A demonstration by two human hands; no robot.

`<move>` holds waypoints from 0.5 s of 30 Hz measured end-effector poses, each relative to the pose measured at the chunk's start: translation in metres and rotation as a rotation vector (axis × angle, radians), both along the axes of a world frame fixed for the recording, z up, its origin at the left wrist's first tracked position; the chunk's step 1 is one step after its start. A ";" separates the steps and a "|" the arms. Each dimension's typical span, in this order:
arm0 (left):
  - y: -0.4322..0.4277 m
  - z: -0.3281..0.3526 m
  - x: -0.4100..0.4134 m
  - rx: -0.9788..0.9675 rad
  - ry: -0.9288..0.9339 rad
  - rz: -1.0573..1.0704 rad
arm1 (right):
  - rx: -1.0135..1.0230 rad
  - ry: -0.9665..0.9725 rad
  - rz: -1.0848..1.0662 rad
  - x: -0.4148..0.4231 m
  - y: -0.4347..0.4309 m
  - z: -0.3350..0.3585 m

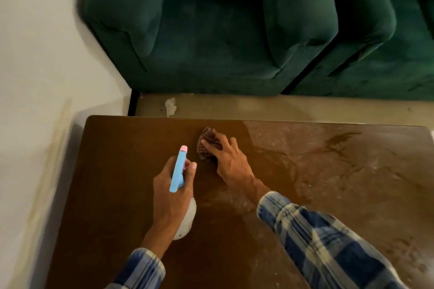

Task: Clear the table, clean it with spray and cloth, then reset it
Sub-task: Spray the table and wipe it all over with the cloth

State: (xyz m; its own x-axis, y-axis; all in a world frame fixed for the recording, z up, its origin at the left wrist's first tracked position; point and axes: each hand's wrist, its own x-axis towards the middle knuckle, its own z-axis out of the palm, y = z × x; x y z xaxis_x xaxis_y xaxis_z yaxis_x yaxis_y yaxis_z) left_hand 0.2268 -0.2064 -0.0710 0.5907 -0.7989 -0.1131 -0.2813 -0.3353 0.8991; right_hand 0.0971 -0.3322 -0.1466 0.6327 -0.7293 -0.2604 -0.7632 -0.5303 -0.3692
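brown wooden table, wet and streaked to the right: cleaning step in hand. right hand, fingers spread flat, presses a checked cloth near the far edge; left hand grips a blue spray bottle just beside it. next, probably: wipe toward the streaks. beyond: crumpled tissue on the floor, green sofas, white wall.

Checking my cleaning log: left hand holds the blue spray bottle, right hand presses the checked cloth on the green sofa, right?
One slip: in the head view the right hand presses the checked cloth on the brown table, not on the green sofa beyond it. The left hand does hold the blue spray bottle.
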 end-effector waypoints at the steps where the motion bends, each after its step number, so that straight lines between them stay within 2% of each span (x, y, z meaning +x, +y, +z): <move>1: 0.000 0.001 -0.009 -0.006 0.017 -0.008 | -0.012 0.004 -0.040 -0.023 -0.009 0.002; 4: 0.000 0.004 -0.028 -0.019 0.037 -0.022 | -0.008 -0.019 -0.435 -0.073 -0.031 0.002; 5: -0.001 0.005 -0.039 -0.019 0.033 -0.027 | -0.008 0.000 -0.450 -0.083 -0.029 0.005; 9: -0.006 0.008 -0.084 -0.020 0.018 -0.079 | 0.031 0.007 -0.082 -0.112 0.005 0.007; 11: -0.010 0.010 -0.107 -0.014 0.024 -0.113 | 0.006 -0.019 -0.217 -0.149 0.009 0.002; 13: -0.014 0.012 -0.126 -0.006 0.025 -0.110 | 0.020 -0.031 -0.540 -0.189 0.010 0.001; 14: -0.018 0.013 -0.136 0.002 0.017 -0.111 | 0.021 -0.011 -0.581 -0.205 0.012 0.001; 15: -0.022 0.013 -0.150 0.008 0.010 -0.120 | 0.028 0.011 -0.519 -0.220 0.015 0.003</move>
